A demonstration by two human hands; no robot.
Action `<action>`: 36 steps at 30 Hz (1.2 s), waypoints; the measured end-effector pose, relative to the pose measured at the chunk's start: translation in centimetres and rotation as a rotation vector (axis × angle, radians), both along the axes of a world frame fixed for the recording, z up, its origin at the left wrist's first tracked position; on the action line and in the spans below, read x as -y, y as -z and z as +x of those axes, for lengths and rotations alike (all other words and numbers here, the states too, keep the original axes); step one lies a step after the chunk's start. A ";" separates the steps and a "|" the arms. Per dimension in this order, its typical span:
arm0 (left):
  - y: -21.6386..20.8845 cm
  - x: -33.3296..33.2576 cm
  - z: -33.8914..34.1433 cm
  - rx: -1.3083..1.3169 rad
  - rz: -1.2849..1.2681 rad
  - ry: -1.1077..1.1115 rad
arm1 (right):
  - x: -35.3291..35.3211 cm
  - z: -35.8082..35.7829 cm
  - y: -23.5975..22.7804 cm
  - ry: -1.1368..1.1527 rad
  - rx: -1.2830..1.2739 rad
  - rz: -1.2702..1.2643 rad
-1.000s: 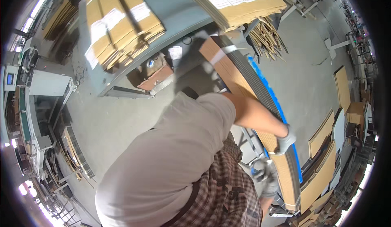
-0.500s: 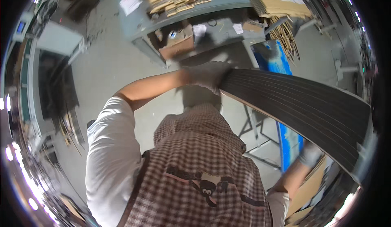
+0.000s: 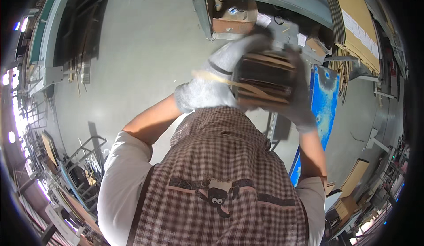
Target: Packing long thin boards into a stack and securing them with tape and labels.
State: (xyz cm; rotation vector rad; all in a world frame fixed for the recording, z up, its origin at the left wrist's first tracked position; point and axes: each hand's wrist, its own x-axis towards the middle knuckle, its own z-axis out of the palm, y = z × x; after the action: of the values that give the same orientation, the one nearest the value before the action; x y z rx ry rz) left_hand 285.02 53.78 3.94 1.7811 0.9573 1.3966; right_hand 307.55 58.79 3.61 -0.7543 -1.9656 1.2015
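Observation:
A bundle of long dark strips [image 3: 264, 80] with tan layers between them is held up in front of my apron, its end toward me and blurred by motion. My left hand [image 3: 216, 76], in a light grey glove, grips the bundle's left side. On the other side my right hand [image 3: 304, 100], gloved too, clasps it, its fingers partly smeared. One thin pale sliver [image 3: 207, 76] juts out left across my left glove. The bundle's far end is hidden.
Ahead stands a grey metal table [image 3: 203, 16] with a cardboard box [image 3: 234, 26] on its lower shelf. Flat cardboard [image 3: 360, 29] is stacked at the far right. A blue, paint-worn panel [image 3: 324, 102] lies right of the bundle. Metal racks [image 3: 84, 157] stand at left.
The bundle has swung from stretching out to the right to pointing end-on toward me. My right hand has come in and up beside it. The view has shifted, and the table now appears farther right.

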 end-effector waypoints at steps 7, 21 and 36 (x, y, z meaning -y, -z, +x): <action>0.9 3.7 -1.8 -0.123 -0.200 -0.140 | -0.7 -2.4 -0.2 -0.166 -0.004 -0.337; 12.9 7.8 -0.2 1.150 -0.951 -0.145 | 1.1 -10.7 3.4 -0.481 0.184 -0.002; 1.4 -14.8 7.8 0.905 -0.368 -0.327 | -16.5 10.7 -1.4 -0.456 -0.155 -0.911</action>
State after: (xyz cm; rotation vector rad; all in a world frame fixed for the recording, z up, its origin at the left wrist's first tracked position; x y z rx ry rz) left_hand 292.82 68.59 2.53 0.5985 0.9122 1.8227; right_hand 318.22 75.29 4.98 -0.5987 -1.4380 2.4140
